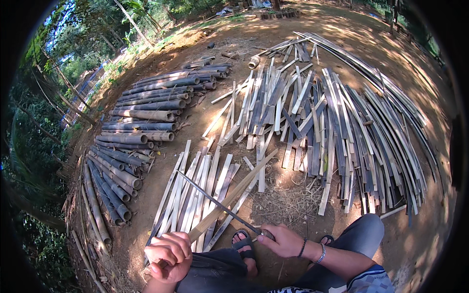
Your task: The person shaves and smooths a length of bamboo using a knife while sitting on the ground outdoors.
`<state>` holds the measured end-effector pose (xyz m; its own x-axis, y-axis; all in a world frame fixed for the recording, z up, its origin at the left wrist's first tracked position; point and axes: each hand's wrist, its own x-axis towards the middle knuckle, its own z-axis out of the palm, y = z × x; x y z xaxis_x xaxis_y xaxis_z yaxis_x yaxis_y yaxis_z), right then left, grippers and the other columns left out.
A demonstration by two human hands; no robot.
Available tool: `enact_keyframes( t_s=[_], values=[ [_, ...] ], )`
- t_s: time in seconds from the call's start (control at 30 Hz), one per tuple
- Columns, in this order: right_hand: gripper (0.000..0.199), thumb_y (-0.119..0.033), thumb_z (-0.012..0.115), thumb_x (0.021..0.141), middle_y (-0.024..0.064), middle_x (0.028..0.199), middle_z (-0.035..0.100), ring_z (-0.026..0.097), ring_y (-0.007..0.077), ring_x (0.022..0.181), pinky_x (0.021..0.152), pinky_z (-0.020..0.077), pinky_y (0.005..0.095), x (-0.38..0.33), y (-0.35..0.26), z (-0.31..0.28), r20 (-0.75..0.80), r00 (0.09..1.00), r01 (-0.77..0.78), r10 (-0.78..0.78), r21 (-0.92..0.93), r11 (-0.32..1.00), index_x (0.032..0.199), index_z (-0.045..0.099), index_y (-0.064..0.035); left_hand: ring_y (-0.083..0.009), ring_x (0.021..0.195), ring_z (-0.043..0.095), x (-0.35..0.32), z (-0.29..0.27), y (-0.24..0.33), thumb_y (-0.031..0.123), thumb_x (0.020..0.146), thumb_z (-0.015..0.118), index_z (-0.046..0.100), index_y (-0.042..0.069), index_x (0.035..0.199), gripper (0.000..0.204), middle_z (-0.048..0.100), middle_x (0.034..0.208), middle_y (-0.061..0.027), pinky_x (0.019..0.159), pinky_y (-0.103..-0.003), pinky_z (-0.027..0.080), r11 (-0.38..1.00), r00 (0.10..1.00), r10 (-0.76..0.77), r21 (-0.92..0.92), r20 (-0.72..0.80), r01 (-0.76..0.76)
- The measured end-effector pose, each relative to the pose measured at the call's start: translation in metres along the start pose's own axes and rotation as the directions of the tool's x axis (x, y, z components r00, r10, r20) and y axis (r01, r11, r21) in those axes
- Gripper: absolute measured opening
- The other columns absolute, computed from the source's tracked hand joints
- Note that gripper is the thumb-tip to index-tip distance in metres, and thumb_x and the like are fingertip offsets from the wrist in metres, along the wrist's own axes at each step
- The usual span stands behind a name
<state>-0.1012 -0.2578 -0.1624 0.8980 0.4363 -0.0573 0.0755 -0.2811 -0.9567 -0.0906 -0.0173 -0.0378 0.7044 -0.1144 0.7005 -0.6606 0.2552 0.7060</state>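
Note:
My left hand [169, 254] is closed around the near end of a long split bamboo strip [246, 180], which slants away up and to the right. In my right hand [283, 241] is the handle of a long, thin-bladed knife [210, 198]. Its dark blade points up and to the left and crosses the strip partway along. From this view I cannot tell whether the edge is pressed into the bamboo. Below both hands are my bent legs and a sandalled foot [244, 249].
Pale split strips [178, 195] lie just ahead on the dirt. A large fanned pile of slats [361, 141] spreads to the right. Whole bamboo poles [151, 105] are stacked at left. Shavings [288, 202] cover the soil before me. Trees stand beyond.

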Motion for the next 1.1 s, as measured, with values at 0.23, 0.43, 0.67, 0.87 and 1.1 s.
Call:
enact_keyframes(
  t_s=[0.23, 0.43, 0.67, 0.87, 1.1],
  values=[
    [0.041, -0.036, 0.047, 0.095, 0.0093, 0.052, 0.048, 0.051, 0.0193, 0.048, 0.051, 0.0399, 0.0387, 0.021, 0.042, 0.005, -0.083, 0.988, -0.125, 0.13, 0.058, 0.99, 0.077, 0.05, 0.0004, -0.0115, 0.028, 0.029, -0.002, -0.002, -0.001, 0.045, 0.092, 0.044, 0.027, 0.014, 0.045, 0.059, 0.028, 0.033, 0.0014, 0.039, -0.026, 0.027, 1.0, 1.0, -0.002, -0.005, -0.03, 0.002],
    [0.049, -0.043, 0.047, 0.094, 0.0165, 0.058, 0.054, 0.054, 0.0293, 0.054, 0.056, 0.0424, 0.0417, 0.034, 0.061, 0.001, -0.148, 0.978, -0.148, 0.147, 0.007, 0.989, 0.079, 0.057, 0.0022, -0.013, 0.031, 0.028, -0.005, -0.01, -0.004, 0.045, 0.092, 0.042, 0.027, 0.014, 0.045, 0.059, 0.029, 0.036, -0.0005, 0.043, -0.029, 0.028, 0.999, 0.998, -0.025, -0.029, -0.066, 0.023],
    [0.049, -0.043, 0.047, 0.094, 0.0158, 0.059, 0.052, 0.051, 0.0282, 0.055, 0.058, 0.0417, 0.0411, 0.021, 0.049, 0.0, -0.08, 0.996, -0.038, 0.039, 0.013, 0.999, 0.077, 0.056, 0.0016, -0.0125, 0.029, 0.027, -0.005, -0.009, -0.003, 0.045, 0.092, 0.043, 0.026, 0.013, 0.045, 0.058, 0.028, 0.035, 0.0006, 0.041, -0.028, 0.026, 0.999, 1.0, -0.013, -0.05, -0.02, 0.012],
    [0.049, -0.042, 0.047, 0.094, 0.0139, 0.055, 0.048, 0.047, 0.022, 0.051, 0.054, 0.041, 0.0387, 0.041, 0.093, -0.002, -0.168, 0.954, -0.234, 0.25, 0.107, 0.966, 0.072, 0.051, 0.0013, -0.012, 0.029, 0.028, -0.007, -0.008, -0.003, 0.046, 0.091, 0.044, 0.027, 0.013, 0.046, 0.058, 0.028, 0.035, 0.0005, 0.04, -0.027, 0.026, 1.0, 1.0, -0.006, -0.029, -0.02, 0.005],
    [0.049, -0.043, 0.049, 0.093, 0.0141, 0.059, 0.052, 0.054, 0.0268, 0.057, 0.06, 0.0439, 0.0396, 0.04, 0.081, 0.008, -0.176, 0.975, -0.139, 0.135, -0.012, 0.99, 0.076, 0.054, 0.0024, -0.0132, 0.031, 0.026, -0.008, -0.013, 0.006, 0.045, 0.091, 0.044, 0.027, 0.013, 0.045, 0.059, 0.028, 0.036, -0.001, 0.042, -0.029, 0.026, 0.999, 0.998, -0.031, -0.015, -0.054, 0.031]
  ],
)
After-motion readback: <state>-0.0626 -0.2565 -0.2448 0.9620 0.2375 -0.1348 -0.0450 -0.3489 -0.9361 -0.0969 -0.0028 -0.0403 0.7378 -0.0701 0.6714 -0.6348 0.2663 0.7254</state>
